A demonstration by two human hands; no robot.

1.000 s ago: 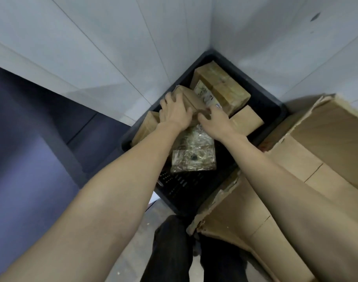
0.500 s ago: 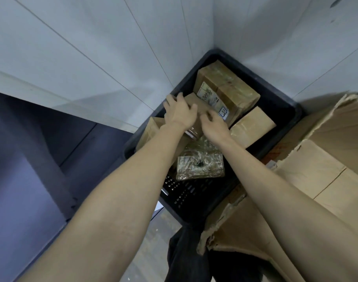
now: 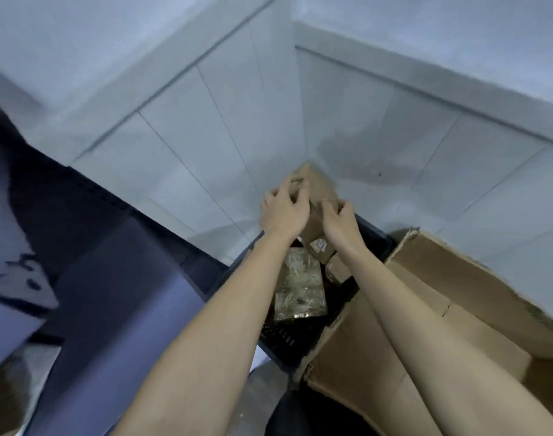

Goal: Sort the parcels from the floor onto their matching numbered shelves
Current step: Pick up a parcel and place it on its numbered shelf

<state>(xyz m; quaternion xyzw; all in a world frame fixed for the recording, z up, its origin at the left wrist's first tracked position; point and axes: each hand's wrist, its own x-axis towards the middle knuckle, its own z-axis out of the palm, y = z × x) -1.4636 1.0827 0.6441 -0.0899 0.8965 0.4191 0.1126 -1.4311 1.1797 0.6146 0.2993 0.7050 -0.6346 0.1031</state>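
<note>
While both forearms reach up the frame from 6 o'clock toward a tiled wall corner [image 3: 300,121], the left hand [image 3: 284,210] and right hand [image 3: 338,220] together grasp one brown cardboard parcel [image 3: 316,187] held above a black crate [image 3: 372,243]. Left hand: knuckles toward the camera, fingers curled over the parcel's 9 o'clock edge. Right hand: fingers hooked over its 3 o'clock edge, wrist bent. Parcel: tilted, upper corner at 12 o'clock against the wall corner; motion blur hides any number. In the crate, below the wrists: a labelled brown box [image 3: 319,247], a second brown box [image 3: 336,269] at its 5 o'clock, and a clear plastic packet [image 3: 300,284] lying between the forearms. At 3 o'clock of the crate, touching it: an open, torn cardboard carton [image 3: 442,297].
</note>
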